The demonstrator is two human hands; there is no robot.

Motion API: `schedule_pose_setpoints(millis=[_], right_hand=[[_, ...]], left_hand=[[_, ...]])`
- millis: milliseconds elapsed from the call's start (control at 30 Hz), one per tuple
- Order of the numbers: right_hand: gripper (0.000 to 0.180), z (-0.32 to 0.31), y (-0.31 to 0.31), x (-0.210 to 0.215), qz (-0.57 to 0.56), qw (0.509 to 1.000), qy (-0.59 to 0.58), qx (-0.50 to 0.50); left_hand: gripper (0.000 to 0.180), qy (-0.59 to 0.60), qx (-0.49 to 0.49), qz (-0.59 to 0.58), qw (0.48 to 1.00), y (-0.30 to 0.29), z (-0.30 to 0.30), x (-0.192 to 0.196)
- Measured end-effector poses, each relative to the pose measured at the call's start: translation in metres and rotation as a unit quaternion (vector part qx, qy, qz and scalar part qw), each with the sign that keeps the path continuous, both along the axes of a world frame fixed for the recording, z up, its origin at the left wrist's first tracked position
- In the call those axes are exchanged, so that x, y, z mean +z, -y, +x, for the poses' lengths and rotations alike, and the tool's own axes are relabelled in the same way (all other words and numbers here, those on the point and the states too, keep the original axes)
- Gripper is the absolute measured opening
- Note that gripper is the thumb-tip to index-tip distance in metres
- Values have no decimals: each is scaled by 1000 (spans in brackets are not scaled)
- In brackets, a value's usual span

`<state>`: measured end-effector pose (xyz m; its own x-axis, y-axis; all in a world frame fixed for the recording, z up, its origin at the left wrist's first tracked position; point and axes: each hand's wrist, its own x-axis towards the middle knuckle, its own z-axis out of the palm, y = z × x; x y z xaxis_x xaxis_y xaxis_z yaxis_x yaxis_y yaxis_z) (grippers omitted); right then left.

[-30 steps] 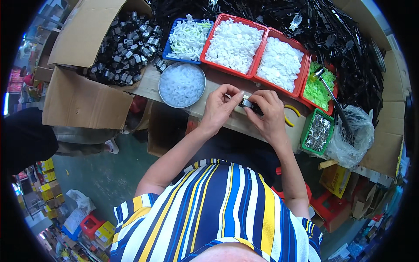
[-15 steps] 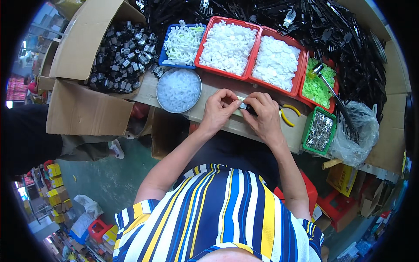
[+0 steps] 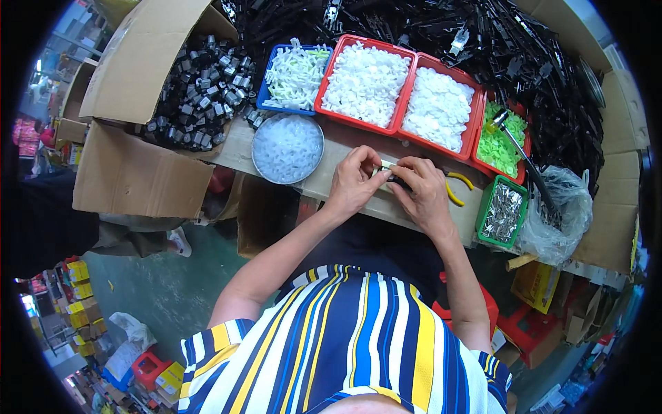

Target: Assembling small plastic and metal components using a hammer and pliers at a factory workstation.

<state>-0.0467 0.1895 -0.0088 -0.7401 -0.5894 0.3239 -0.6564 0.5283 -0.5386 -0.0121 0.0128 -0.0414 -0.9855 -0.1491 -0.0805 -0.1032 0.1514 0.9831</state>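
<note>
Both my hands meet over the front edge of a narrow wooden bench [image 3: 324,181]. My left hand [image 3: 353,181] and my right hand [image 3: 422,193] pinch a small black part [image 3: 394,181] between their fingertips, with a pale bit showing at its left end. A round metal tin of white plastic pieces [image 3: 287,148] stands just left of my left hand. Yellow-handled pliers [image 3: 455,192] lie by my right hand.
Behind the hands stand a blue tray of white clips [image 3: 296,77], two red trays of white parts [image 3: 365,83] [image 3: 439,107], a tray of green parts [image 3: 498,141] and a green tray of metal pieces [image 3: 503,212]. A cardboard box of black parts [image 3: 196,90] is left; a black parts heap [image 3: 538,62] behind.
Both hands stay together on the small part, with the fingers shifting slightly around it. The view has drifted a little, so the bench sits lower in the picture.
</note>
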Motion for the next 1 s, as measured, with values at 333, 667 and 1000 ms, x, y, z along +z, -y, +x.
schedule_pose_setpoints(millis=[333,667,1000], right_hand=[[14,18,-136,38,0,956,-40,-290],[8,18,-175,18,75,939,-13,-336],[7,14,-177,27,83,927,-5,-367]], left_hand=[[22,-31,-55,-43,997,9,9,11],[12,-213,-41,-408,887,49,-71,55],[6,-245,-76,-396,882,50,-88,55]])
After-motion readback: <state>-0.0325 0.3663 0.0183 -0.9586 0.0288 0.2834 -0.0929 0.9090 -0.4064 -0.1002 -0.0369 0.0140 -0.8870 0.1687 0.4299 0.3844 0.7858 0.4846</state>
